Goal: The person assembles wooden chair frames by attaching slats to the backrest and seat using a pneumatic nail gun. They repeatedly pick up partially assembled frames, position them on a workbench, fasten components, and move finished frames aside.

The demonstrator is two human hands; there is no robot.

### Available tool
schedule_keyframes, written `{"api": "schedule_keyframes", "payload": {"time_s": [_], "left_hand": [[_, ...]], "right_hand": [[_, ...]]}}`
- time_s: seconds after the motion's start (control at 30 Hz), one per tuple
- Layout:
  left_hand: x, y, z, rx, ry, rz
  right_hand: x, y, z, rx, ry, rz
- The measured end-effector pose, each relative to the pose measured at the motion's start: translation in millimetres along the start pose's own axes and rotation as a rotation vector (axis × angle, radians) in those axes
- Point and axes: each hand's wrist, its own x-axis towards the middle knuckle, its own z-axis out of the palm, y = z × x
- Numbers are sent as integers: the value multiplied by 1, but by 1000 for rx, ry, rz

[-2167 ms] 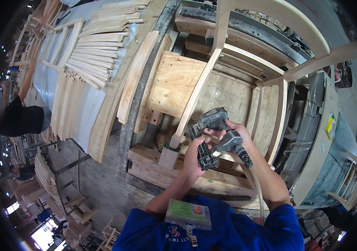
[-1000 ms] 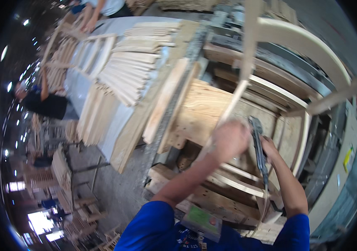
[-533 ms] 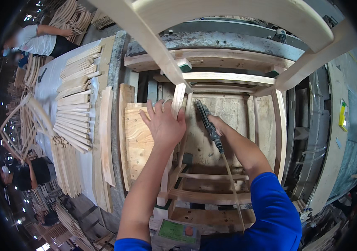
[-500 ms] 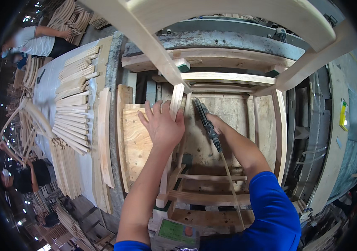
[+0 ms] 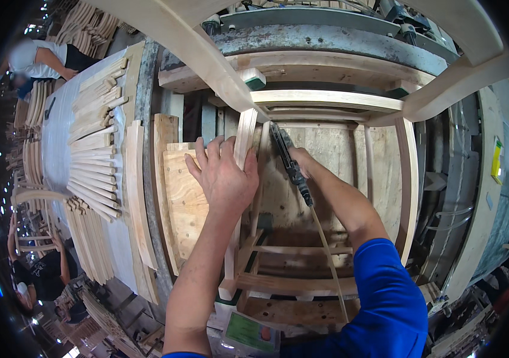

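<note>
Bed: metal-edged bed (image 5: 338, 40), carries the work; near edge partly covered by blue sleeve (image 5: 390, 286) and hanging badge (image 5: 251, 333).
Table: beyond the bed's left edge, plastic-covered table (image 5: 58, 140), loose slats (image 5: 93, 170) in piles toward its right edge.
Chair frame: pale wooden chair frame (image 5: 332, 100), lying between the bed's far and near edges; curved back rail (image 5: 454, 27) cut off up top.
Side rail: left side rail (image 5: 244, 134) of the frame, nearer the bed's left edge; middle covered by hand.
Tool: black hose-fed tool (image 5: 287, 156) inside the frame, nose right by its far left corner; touching or not, can't tell. Exact type unclear, trigger hidden.
Left hand: left hand (image 5: 224, 173) clasps the side rail, thumb inner side, fingers spread outer side; underside hidden.
Right hand: right hand (image 5: 302, 162) wrapped round the tool, fingers mostly hidden.
Step (judged): tool lined up at corner joint, rail steadied.
Next move calls for (judged): nose square to joint, left fingers clear.
</note>
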Motion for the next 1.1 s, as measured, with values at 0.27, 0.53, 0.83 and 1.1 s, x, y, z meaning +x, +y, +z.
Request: {"api": "schedule_keyframes", "payload": {"time_s": [0.27, 0.53, 0.83, 1.1], "left_hand": [[-1, -1, 1, -6, 13, -5], [-2, -2, 2, -17, 28, 1], [-3, -2, 2, -29, 32, 2], [-6, -6, 4, -49, 35, -35]], "right_hand": [[-9, -3, -5, 43, 6, -60], [-6, -6, -3, 9, -34, -37], [8, 5, -6, -42, -67, 5], [-38, 22, -9, -996, 164, -128]]}}
